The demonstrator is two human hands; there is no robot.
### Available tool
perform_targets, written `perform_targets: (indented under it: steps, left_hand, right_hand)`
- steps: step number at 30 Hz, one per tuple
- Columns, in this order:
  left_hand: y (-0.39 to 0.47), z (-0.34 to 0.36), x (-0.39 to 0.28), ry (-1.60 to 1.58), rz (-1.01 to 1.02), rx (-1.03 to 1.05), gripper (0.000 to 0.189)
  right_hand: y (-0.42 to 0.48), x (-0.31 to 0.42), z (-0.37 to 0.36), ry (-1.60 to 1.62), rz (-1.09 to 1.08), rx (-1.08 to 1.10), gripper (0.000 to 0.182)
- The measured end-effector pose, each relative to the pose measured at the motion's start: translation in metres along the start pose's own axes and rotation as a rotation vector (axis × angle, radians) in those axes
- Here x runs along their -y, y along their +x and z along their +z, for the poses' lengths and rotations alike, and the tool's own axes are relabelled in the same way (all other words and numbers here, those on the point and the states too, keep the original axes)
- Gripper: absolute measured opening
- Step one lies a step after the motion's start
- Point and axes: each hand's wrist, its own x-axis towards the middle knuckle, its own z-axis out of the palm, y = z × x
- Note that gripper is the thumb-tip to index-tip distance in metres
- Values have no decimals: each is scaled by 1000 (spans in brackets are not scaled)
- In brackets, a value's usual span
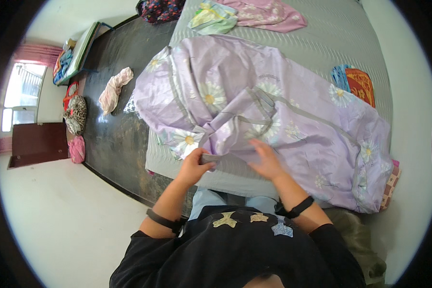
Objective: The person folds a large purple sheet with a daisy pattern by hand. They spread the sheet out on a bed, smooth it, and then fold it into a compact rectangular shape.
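A lilac daisy-print cloth cover with grey edging [237, 68] lies spread in loose folds over the bed [331, 32]. My left hand [195, 165] pinches a grey-edged part of it between thumb and fingers, near the bed's front edge. Bunched fabric rises just beyond that grip. My right hand [266, 160] is slightly blurred, with its fingers apart over the cover's near part; it grips nothing, and whether it touches the cloth is unclear.
On the bed's far side lie a pink floral cloth [270, 16] and a green-yellow cloth [214, 18]. Folded orange and blue cloths [360, 84] rest at the right. A pale pink cloth [116, 90] and a leopard-print bundle [75, 115] are on the floor at left.
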Motion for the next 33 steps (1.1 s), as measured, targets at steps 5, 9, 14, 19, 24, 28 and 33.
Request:
perform_targets:
  steps: [5, 9, 14, 19, 24, 28, 33]
  left_hand:
    - [-10, -48, -8, -19, 103, -26, 24]
    - [-22, -113, -21, -366, 150, 128, 21]
    - [-41, -207, -30, -128, 265, 317, 27]
    - [-43, -254, -22, 369, 591, 591, 32]
    - [-31, -277, 4, 745, 805, 561, 25]
    - [-38, -301, 23, 816, 734, 507, 20]
    - [-66, -318, 25, 644, 801, 324, 16]
  right_hand:
    - [85, 156, 55, -99, -133, 118, 44]
    - [113, 217, 86, -181, -96, 229, 22]
    - [128, 292, 123, -105, -123, 198, 13]
    - [113, 367, 110, -90, -116, -92, 19]
    - [81, 406, 75, -215, -172, -257, 15]
    - [57, 400, 76, -126, -124, -341, 7]
    - [40, 378, 79, 53, 38, -360, 7]
